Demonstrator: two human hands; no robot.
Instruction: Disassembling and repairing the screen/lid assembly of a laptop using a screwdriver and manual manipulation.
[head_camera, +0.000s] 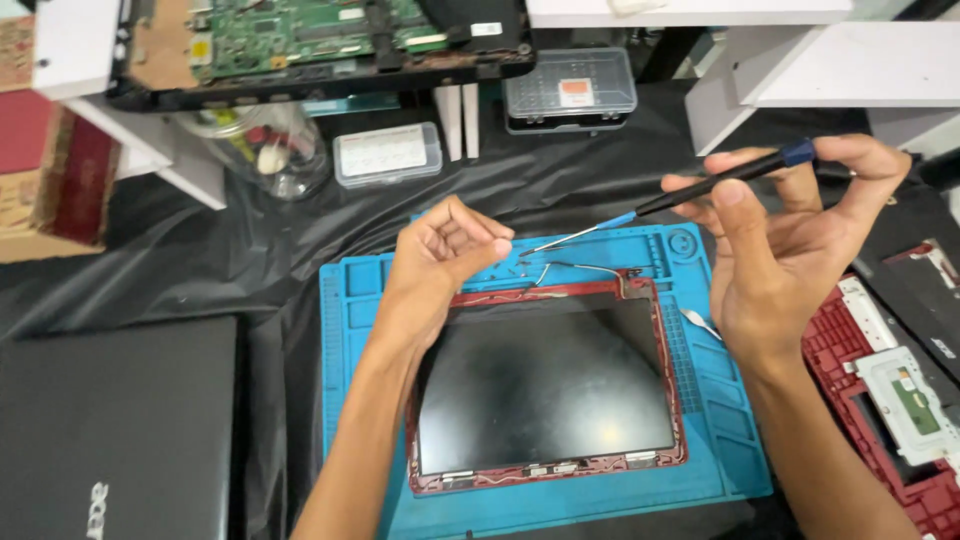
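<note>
A laptop screen panel in a red lid shell (548, 385) lies on a blue work mat (345, 330). My right hand (790, 240) grips a black screwdriver with a blue cap (700, 190), its tip pointing left toward my left hand. My left hand (440, 255) hovers over the lid's top left corner, thumb and forefinger pinched together at the screwdriver tip; whatever is between them is too small to see. A thin grey cable (585, 268) loops along the lid's top edge.
A closed black laptop (115, 420) lies at the left. At the right sits a red laptop base with a touchpad part (900, 400). An opened laptop with a green board (310, 40), two clear plastic boxes (388, 153) (570, 88) and a clear jar (265, 145) stand behind. A metal tool (700, 322) rests on the mat.
</note>
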